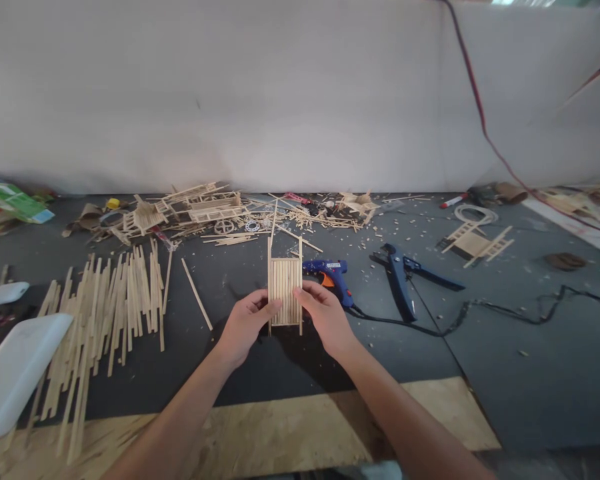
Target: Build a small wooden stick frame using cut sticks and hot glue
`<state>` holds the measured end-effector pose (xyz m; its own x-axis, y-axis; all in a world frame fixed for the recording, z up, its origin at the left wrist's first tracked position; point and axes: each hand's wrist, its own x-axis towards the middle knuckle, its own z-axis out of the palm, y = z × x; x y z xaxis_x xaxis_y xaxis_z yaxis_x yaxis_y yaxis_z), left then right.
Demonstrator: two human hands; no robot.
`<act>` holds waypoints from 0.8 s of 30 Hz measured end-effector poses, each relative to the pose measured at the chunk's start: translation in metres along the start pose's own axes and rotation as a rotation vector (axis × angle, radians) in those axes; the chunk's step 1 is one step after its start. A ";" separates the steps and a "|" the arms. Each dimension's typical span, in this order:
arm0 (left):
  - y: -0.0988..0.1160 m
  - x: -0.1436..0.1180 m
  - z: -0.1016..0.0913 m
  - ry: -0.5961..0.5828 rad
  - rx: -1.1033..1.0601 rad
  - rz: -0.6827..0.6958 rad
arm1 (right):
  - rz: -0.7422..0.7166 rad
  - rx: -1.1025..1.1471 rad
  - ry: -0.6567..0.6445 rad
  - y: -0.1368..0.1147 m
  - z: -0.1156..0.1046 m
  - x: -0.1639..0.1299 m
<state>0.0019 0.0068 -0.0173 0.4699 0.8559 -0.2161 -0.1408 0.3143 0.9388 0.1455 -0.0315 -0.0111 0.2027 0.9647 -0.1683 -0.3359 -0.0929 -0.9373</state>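
Note:
A small panel of wooden sticks (286,277) is held up in front of me, its slats side by side between two longer side rails. My left hand (247,325) grips its left edge, thumb across the front. On the right edge my right hand (329,317) pinches it the same way; the fingers behind the panel are hidden. Just past my right hand lies a blue glue gun (336,277) with an orange trigger. Farther right rests a dark blue hand cutter (403,280). To the left of my left hand is a single loose stick (197,294).
Many loose sticks (125,300) spread at left beside a white plastic case (17,373). Stick models and scraps (200,213) line the wall. A small stick frame (473,241) and a black cord (510,308) lie at right. A plywood strip (260,433) runs along the front.

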 end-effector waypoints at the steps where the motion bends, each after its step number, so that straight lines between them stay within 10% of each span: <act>1: 0.000 0.000 0.000 -0.007 -0.005 -0.002 | -0.003 0.005 -0.004 0.000 0.000 0.000; 17: 0.005 0.002 -0.006 0.070 0.143 0.023 | -0.023 0.035 0.022 0.006 -0.002 0.002; 24: 0.013 0.006 -0.023 0.345 0.444 0.234 | -0.017 -0.104 -0.036 0.009 -0.001 0.003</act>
<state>-0.0173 0.0253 -0.0128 0.1508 0.9886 0.0049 0.2052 -0.0361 0.9781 0.1439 -0.0298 -0.0207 0.1736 0.9744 -0.1427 -0.2348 -0.0998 -0.9669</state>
